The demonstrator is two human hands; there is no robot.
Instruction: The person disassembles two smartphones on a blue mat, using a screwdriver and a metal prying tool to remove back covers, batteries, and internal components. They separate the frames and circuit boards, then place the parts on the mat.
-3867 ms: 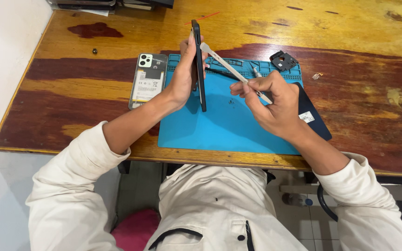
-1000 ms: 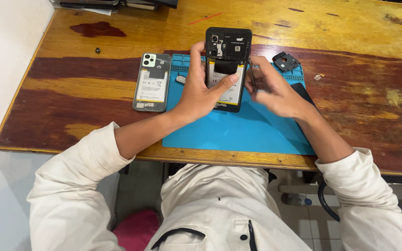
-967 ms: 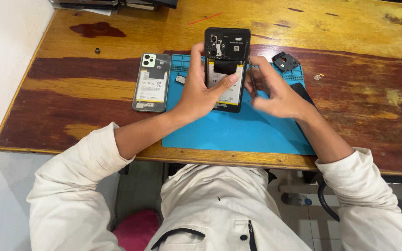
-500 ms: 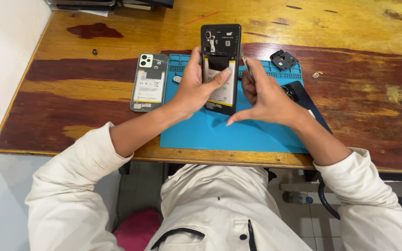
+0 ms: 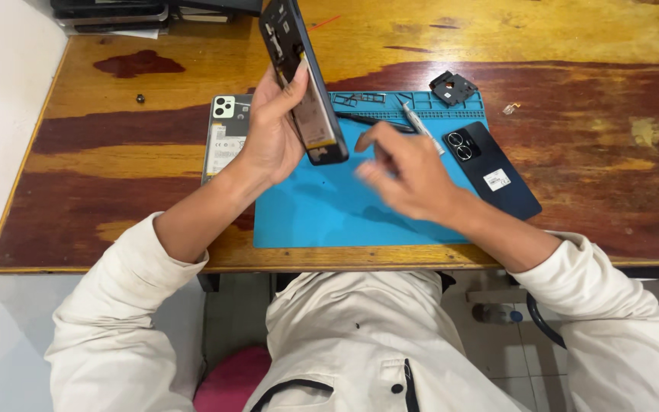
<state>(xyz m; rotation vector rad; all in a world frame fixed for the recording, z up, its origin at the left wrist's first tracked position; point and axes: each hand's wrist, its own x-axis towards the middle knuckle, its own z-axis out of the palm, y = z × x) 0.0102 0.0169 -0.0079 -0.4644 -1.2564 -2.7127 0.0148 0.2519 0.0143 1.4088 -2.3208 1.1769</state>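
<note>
My left hand [image 5: 272, 133] grips an opened black smartphone [image 5: 301, 80] and holds it raised and tilted above the blue work mat [image 5: 329, 210]. The phone's inner parts face up and to the left. My right hand [image 5: 406, 172] hovers blurred over the mat just right of the phone, fingers loosely curled, holding nothing that I can make out. Metal tweezers [image 5: 421, 126] lie on the mat beyond my right hand.
A grey phone back cover [image 5: 223, 137] lies left of the mat. A dark back cover with two camera rings [image 5: 491, 169] rests at the mat's right edge. A small black part [image 5: 452, 87] sits beyond it. Dark devices [image 5: 112, 14] are stacked at the far left corner.
The left hand has tipped the phone from facing me to a tilted, edge-on pose. The right hand has come off the phone and moved down and right.
</note>
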